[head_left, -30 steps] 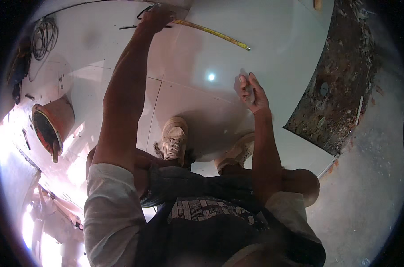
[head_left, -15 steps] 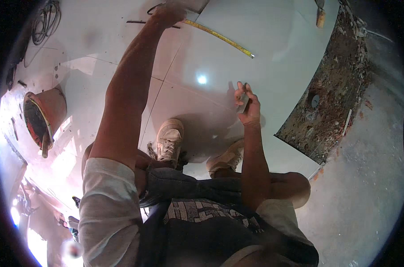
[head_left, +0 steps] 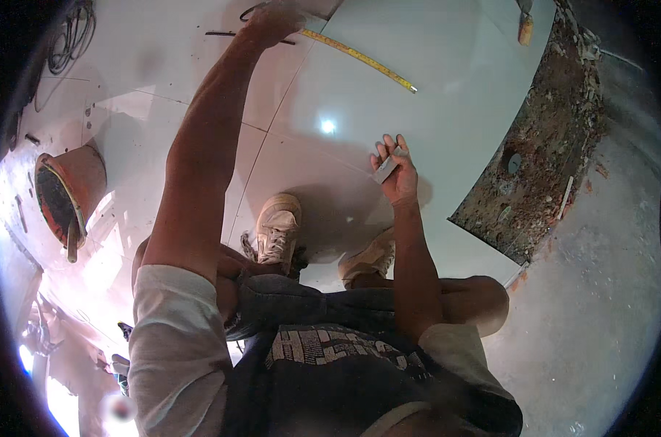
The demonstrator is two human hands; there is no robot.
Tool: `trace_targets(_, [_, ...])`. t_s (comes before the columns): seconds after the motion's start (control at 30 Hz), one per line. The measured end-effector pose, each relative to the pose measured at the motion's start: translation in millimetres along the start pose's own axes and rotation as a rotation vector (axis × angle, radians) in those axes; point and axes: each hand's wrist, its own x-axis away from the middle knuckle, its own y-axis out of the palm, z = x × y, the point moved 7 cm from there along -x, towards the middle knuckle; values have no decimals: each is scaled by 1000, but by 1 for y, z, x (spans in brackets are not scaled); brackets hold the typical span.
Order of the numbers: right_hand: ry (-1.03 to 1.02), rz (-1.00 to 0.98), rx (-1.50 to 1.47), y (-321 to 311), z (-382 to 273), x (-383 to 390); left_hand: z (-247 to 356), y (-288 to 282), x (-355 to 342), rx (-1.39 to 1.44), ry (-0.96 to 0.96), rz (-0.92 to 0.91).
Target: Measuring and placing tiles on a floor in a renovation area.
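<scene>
Large pale block letters (head_left: 322, 345), textured with fine lines, are running in a curved row across the chest of a black cloth T-shirt with light grey sleeves (head_left: 309, 397); the row's right end is growing unclear. Small dark marks are showing along a narrow, flat yellow tape-measure blade (head_left: 359, 60), which is crossing the left edge of a large glossy white floor tile (head_left: 425, 36); its numbers are looking too small to read.

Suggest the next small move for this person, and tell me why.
Perhaps move the right hand, holding a small grey piece, toward the yellow tape: the piece is apart from it, and the tape's free end points away from the left hand.
</scene>
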Motion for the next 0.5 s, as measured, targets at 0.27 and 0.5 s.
trace_targets(0.27, [-19,16,97,5,-1,2,21,-29,12,27,118,172])
trace_targets(0.5, [-46,-8,109,0,-1,-2,22,-25,12,7,232,132])
